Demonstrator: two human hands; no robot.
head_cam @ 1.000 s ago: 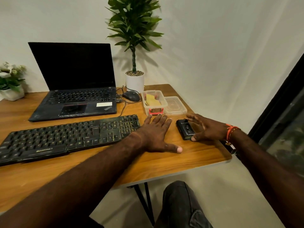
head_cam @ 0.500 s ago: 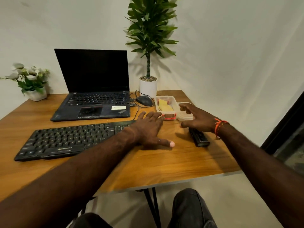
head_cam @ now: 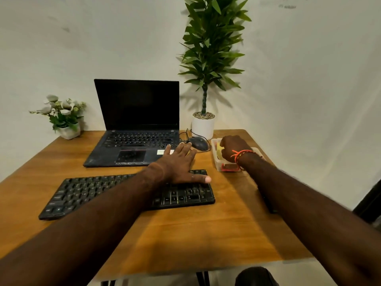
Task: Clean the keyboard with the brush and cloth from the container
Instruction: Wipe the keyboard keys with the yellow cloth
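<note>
The black keyboard [head_cam: 103,193] lies across the wooden table's middle. My left hand [head_cam: 179,164] rests flat, fingers spread, on its far right end, with the fingertips near the laptop's corner. The clear plastic container [head_cam: 226,169] stands at the right of the table. A yellow cloth [head_cam: 219,152] and something red [head_cam: 228,167] at its near end show inside. My right hand [head_cam: 233,149] reaches down into the container over the cloth. Its fingers are curled and hidden, so I cannot see whether it holds anything. No brush is clearly visible.
An open black laptop [head_cam: 136,141] stands behind the keyboard, with a wired mouse [head_cam: 199,143] beside it. A tall plant in a white pot [head_cam: 203,126] is at the back, and a small flower pot [head_cam: 69,132] at back left. A small black device [head_cam: 268,203] lies under my right forearm.
My right hand has left the black device and moved forward into the container. My left hand has shifted from the table beside the keyboard onto its right end. The view has tilted up.
</note>
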